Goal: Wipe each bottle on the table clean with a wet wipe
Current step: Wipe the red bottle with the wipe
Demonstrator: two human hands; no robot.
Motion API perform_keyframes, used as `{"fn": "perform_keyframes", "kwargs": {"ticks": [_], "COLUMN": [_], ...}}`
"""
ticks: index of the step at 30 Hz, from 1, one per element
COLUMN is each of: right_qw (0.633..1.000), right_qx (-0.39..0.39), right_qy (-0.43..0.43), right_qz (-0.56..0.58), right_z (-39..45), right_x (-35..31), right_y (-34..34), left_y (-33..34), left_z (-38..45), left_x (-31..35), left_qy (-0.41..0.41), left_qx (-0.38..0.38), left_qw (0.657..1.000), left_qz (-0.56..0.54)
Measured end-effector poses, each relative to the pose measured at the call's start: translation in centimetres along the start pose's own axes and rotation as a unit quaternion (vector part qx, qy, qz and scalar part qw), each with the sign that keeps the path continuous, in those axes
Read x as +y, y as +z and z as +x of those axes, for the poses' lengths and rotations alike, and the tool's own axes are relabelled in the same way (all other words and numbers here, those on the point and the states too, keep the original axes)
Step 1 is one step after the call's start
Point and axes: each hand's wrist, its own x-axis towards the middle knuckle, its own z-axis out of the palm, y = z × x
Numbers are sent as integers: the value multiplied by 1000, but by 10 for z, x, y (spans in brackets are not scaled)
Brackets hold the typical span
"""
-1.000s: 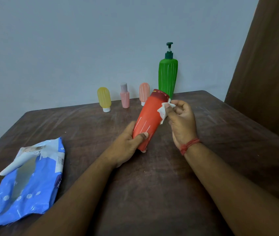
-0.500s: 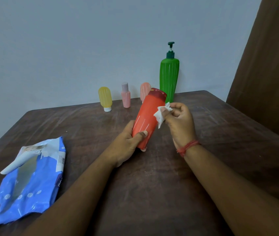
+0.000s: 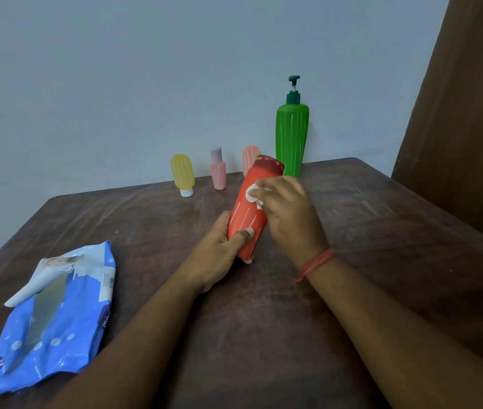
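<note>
While a dark wooden table (image 3: 382, 261) fills most of the view, a blue pack of wet wipes (image 3: 54, 323) lies at its near left corner with its flap peeled up, well apart from the work at the centre. Against the wall at the far edge stands a tall green pump bottle (image 3: 292, 140), and to its left a row of three small ones: a yellow bottle (image 3: 182, 175) resting on its white cap, a pink bottle (image 3: 218, 169) and a peach bottle (image 3: 249, 157) partly hidden behind the one in hand. That one, a red bottle (image 3: 247, 214), is tilted over the middle of the table, its lower end close to or touching the wood. A person's left hand (image 3: 219, 255) grips its lower part, fingers wrapped behind and thumb pressed across the front. Their right hand (image 3: 289, 214), a red thread at the wrist, curls its fingers over a crumpled white wipe (image 3: 253, 194) and presses it to the upper body just below the dark red cap. Wiping of this bottle appears to be under way; the next move likely calls for turning it in the left hand so the wipe reaches the unwiped side, with four bottles seemingly waiting.
</note>
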Motion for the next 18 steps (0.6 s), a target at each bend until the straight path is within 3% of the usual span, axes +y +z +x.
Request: {"fn": "perform_keyframes", "kwargs": {"ticks": [3,7,8,11,12,15,16,18], "right_qw": [993,993,991,986,987,985,983,984], "right_qx": [37,-46,-50,-12,-23,-83,-80,-38], "right_qy": [73,-57,-55,58,55,-80,-89,-3], "right_qz": [-87,-89,-109,-155,-148,-126,-138,-172], "right_z": [8,0,2,13,13,5,6,13], "right_x": [4,1,4,12,9,-1,0,9], "right_y": [-6,-6,-7,-15,-14,-7,-7,-12], "left_y": [1,2,2,3,4,3,4,4], "left_z": [0,-1,-1,-2,-2,-3,-3,-4], "left_x": [0,2,2,3,3,4,4,4], "left_qy": [-4,3,3,4,4,10,11,9], "left_qx": [-11,-9,-10,-17,-18,-10,-11,-18], "left_qw": [1000,1000,999,998,998,998,998,997], "left_qz": [26,27,34,60,62,61,63,77]}}
